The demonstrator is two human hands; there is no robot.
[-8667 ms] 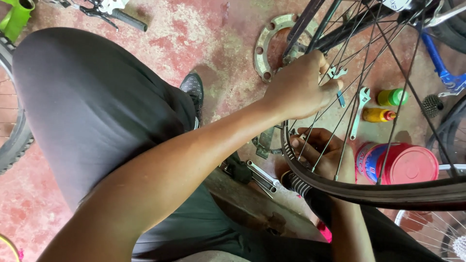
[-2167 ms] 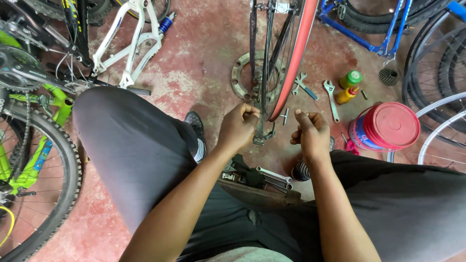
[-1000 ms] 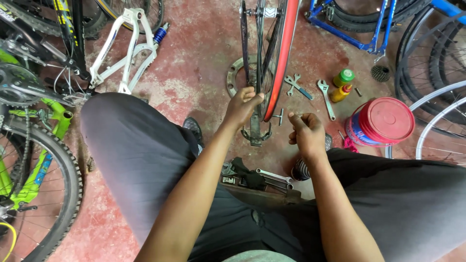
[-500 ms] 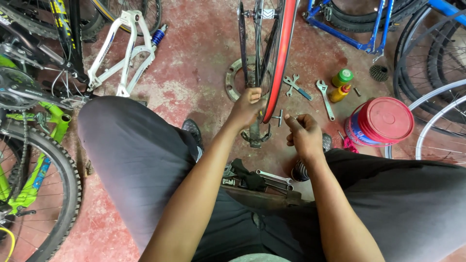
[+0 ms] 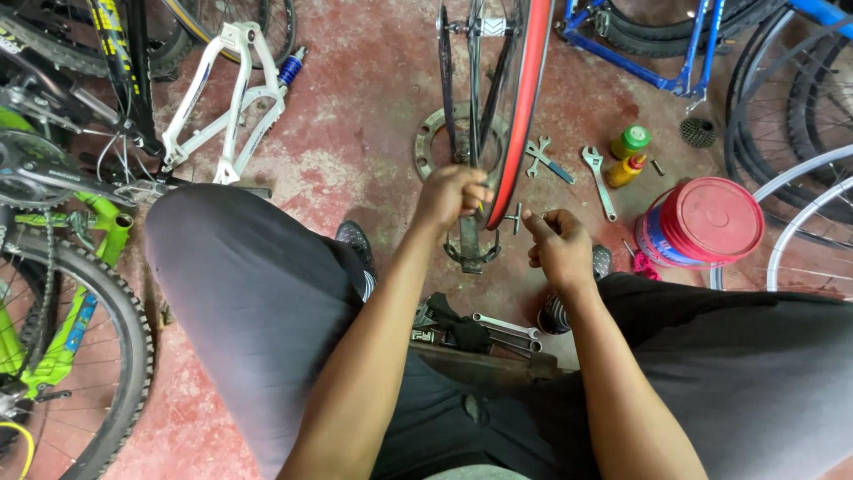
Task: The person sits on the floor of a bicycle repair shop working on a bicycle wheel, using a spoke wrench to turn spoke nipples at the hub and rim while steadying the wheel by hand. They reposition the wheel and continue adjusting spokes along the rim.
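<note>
Red and thin, the round wheel [image 5: 520,107] stood upright in a metal stand [image 5: 468,240] on the rough floor [image 5: 355,116], its edge pointing up and away. Left hand [image 5: 451,194] curled shut against the rim. Right hand [image 5: 560,244] made a loose fist beside it, holding nothing I could see.

A single head-worn camera looks steeply down from close above the seated person's lap, facing forward over both forearms to the red floor [image 5: 355,116], its far edge perhaps slightly distorted.
</note>
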